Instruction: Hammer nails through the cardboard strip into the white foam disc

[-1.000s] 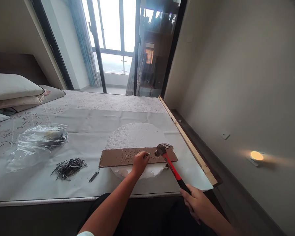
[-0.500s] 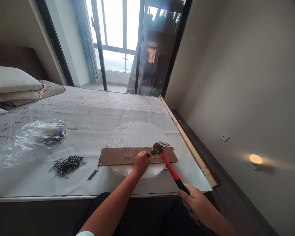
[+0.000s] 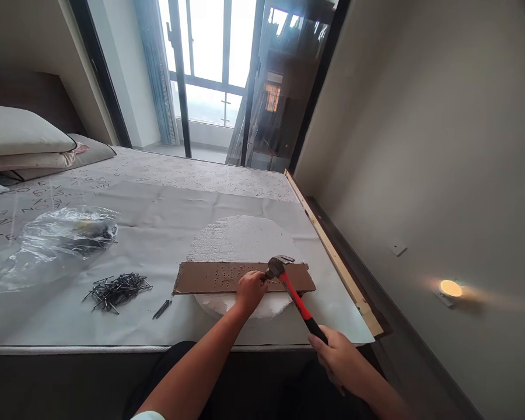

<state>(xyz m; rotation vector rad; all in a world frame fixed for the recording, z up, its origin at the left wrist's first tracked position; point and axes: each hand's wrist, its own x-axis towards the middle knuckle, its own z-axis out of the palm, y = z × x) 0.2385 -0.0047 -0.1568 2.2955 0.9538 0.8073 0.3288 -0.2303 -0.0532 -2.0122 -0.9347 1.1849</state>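
Observation:
My left hand point(image 3: 250, 292) pinches the surface of a long brown cardboard strip point(image 3: 205, 278) punched with rows of small holes; a small nail point(image 3: 265, 281) seems held in its fingertips, though it is barely visible. The strip lies across a round white foam disc point(image 3: 240, 242). My right hand point(image 3: 338, 359) grips the black end of a red-handled claw hammer point(image 3: 294, 296), whose steel head is just beside my left fingertips, low over the strip. A loose pile of black nails point(image 3: 116, 290) lies to the left, with a few more nails point(image 3: 162, 309) near it.
A crumpled clear plastic bag point(image 3: 56, 248) lies on the pale sheet point(image 3: 126, 201) covering a mattress printed with letters. Pillows point(image 3: 21, 137) sit at the far left. A wooden strip point(image 3: 332, 251) runs along the right side, next to a wall with a small lit lamp point(image 3: 450, 288).
The hammer head has moved left, closer to my left fingertips, and my right hand has shifted left with it. The whole view has tilted slightly.

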